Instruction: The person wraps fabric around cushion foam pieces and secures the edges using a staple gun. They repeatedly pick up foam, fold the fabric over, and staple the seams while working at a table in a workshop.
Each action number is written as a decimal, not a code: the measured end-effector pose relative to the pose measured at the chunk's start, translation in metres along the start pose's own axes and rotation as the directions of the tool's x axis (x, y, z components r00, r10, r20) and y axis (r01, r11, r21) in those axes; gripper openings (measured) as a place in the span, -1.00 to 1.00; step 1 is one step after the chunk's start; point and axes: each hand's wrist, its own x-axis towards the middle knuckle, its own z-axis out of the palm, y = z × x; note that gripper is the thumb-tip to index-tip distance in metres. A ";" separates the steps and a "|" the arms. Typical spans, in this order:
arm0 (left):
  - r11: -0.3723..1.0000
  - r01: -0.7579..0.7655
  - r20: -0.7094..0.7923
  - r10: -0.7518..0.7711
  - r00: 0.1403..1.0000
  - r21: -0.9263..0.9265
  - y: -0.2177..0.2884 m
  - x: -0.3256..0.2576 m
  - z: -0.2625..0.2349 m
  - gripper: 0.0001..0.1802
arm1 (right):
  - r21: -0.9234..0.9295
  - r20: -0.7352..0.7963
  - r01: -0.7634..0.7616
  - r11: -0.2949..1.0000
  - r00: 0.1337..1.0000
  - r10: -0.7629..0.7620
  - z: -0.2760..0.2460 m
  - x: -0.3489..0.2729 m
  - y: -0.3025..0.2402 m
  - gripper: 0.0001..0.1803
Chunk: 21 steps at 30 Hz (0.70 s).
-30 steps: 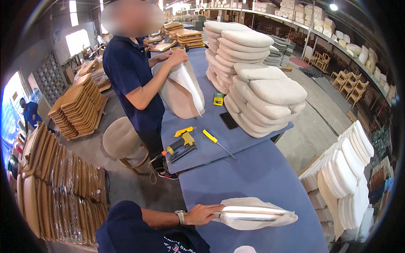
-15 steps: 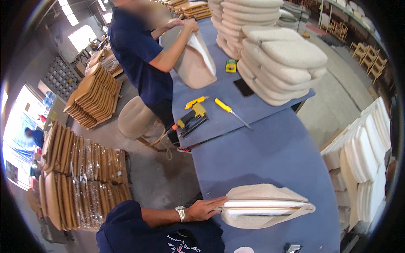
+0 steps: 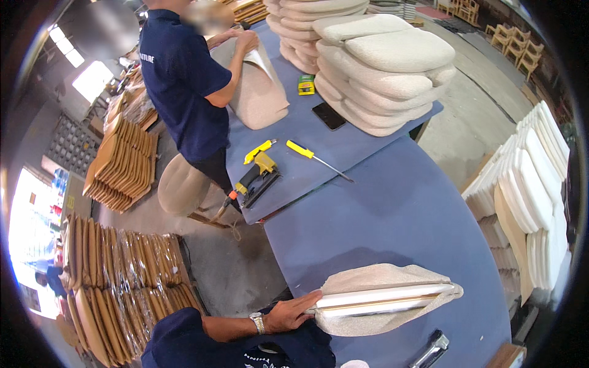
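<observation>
My left hand (image 3: 288, 314), with a metal watch on its wrist, grips the left end of a seat cushion (image 3: 386, 296) standing on edge. Its beige fabric cover (image 3: 374, 279) hangs loose around both sides. Between the flaps show white padding and a thin tan board edge. The fingers lie together along the near end of the cushion, the thumb hidden. My right hand does not show. Near the table's front edge lies a silver and black tool (image 3: 432, 349), its kind unclear.
Across the blue table (image 3: 392, 202), a co-worker (image 3: 184, 86) handles another beige cover (image 3: 261, 98). A yellow-black staple gun (image 3: 259, 178), yellow cutter (image 3: 260, 151), screwdriver (image 3: 319, 161), phone (image 3: 329, 116) and stacked cushions (image 3: 386, 73) lie there. White pads (image 3: 527, 184) stand right; wrapped brown panels (image 3: 123, 264) left.
The view has shifted, and the far table's things appear further left. More of the silver and black tool shows. My left hand keeps its hold on the cushion's left end.
</observation>
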 end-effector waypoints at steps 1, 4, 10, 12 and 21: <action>1.000 0.006 0.010 -0.006 1.000 0.011 0.002 0.000 -0.002 -0.21 | 0.135 0.047 -0.040 0.990 0.998 0.034 -0.017 -0.015 -0.041 -0.50; 0.999 0.011 0.019 -0.011 1.000 0.032 0.002 -0.002 -0.005 -0.20 | 0.107 0.123 -0.145 0.984 0.984 0.131 -0.004 -0.038 -0.043 -0.41; 0.990 -0.087 -0.142 0.102 0.985 0.109 0.002 0.001 -0.004 -0.30 | 0.204 -0.072 -0.038 0.978 0.996 0.054 -0.002 0.019 -0.107 -0.06; 0.985 -0.116 -0.159 0.137 0.978 0.130 0.002 0.002 -0.005 -0.29 | 0.220 -0.052 -0.108 0.970 0.991 0.122 -0.002 0.035 -0.135 -0.06; 0.979 -0.177 -0.139 0.190 0.972 0.098 -0.005 0.003 -0.001 -0.25 | 0.534 0.116 -0.211 0.819 0.978 0.176 0.016 0.025 -0.095 -0.18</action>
